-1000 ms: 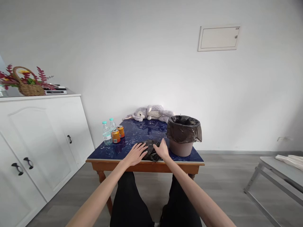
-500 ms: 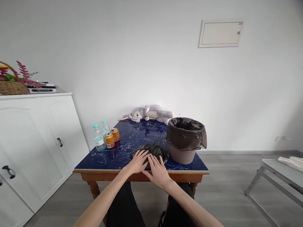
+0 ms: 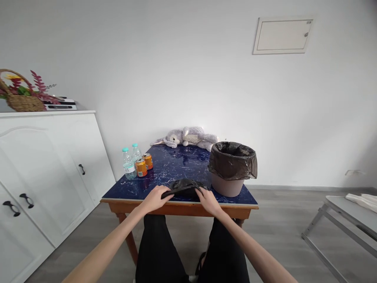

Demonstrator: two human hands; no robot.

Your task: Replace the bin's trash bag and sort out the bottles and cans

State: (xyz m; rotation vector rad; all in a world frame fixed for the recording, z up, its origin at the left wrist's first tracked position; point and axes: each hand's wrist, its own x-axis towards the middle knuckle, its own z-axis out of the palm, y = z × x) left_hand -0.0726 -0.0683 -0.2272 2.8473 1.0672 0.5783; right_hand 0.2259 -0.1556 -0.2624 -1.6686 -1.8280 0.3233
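Observation:
A crumpled black plastic bag (image 3: 185, 184) lies at the front edge of the blue marbled table (image 3: 173, 163). My left hand (image 3: 157, 197) is closed on the bag's left end, and the near edge is stretched between both hands. At its right side, my right hand (image 3: 207, 199) pinches the plastic. Just right of that hand stands a pinkish bin (image 3: 226, 186) with a black liner (image 3: 232, 163) folded over its rim.
Two clear bottles (image 3: 129, 167) with teal caps and two orange cans (image 3: 141, 168) stand at the table's left. A plush rabbit (image 3: 191, 137) lies at the back. White cabinets (image 3: 53, 165) are left, a grey folding table (image 3: 347, 208) right.
My hands, earlier spread flat on the bag, have moved apart and closed on its near edge, pulling it straight. The view has shifted slightly.

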